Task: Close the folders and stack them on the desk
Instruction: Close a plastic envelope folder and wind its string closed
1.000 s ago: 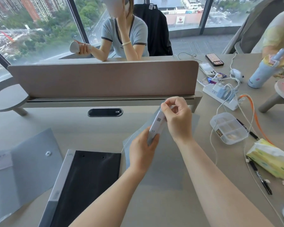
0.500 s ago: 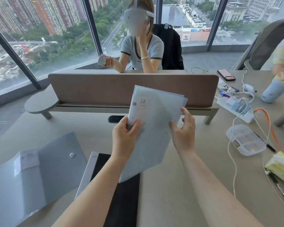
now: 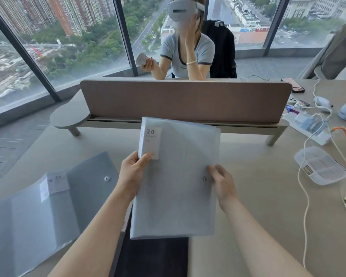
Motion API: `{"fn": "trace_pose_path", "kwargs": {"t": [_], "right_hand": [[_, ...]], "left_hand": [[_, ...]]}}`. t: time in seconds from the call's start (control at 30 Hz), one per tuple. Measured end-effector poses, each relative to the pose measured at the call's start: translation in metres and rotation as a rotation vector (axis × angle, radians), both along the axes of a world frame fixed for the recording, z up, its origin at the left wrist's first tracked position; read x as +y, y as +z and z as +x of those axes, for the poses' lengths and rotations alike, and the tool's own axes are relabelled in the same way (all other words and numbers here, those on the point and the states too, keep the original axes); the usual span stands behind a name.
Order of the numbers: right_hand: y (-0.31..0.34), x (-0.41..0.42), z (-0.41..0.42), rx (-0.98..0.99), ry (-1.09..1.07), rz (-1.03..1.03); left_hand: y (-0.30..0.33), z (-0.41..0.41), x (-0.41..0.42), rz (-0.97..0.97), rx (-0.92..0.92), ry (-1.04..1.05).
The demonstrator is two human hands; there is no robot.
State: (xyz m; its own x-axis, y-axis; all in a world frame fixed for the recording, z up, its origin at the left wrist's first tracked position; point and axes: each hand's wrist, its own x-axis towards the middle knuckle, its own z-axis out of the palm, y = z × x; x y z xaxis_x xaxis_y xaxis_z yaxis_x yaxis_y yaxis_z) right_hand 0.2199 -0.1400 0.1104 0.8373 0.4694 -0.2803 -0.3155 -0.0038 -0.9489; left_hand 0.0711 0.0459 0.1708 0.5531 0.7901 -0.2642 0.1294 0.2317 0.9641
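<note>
I hold a pale blue translucent folder (image 3: 178,176) with a white "20" label, closed and facing me, above the desk. My left hand (image 3: 133,172) grips its left edge at the label. My right hand (image 3: 221,181) pinches its right edge beside the snap button. A black folder (image 3: 154,256) lies on the desk under it, partly hidden by the blue one and my left arm. A second pale blue folder (image 3: 48,206) with a snap flap lies open at the left.
A brown divider panel (image 3: 186,98) crosses the beige desk (image 3: 258,216) behind the folders; a person sits beyond it. At the right are a clear plastic box (image 3: 320,165), a power strip (image 3: 306,126), white and orange cables, a phone and a bottle.
The blue folder went from edge-on, to lifted and tilted, to flat and square facing me. My right hand shifted down its right edge to the snap button. The view tilted upward.
</note>
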Motion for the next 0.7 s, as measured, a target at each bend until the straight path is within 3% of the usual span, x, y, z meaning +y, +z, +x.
{"fn": "trace_pose_path", "kwargs": {"t": [0.27,0.7], "right_hand": [[-0.054,-0.007,-0.038,0.083,0.053,-0.165],[-0.111,-0.02,-0.088,0.176,0.233,-0.35]], "left_hand": [[-0.055,-0.04,0.004,-0.151,0.151,0.017],[-0.128,-0.077,0.011,-0.017,0.424,0.052]]}}
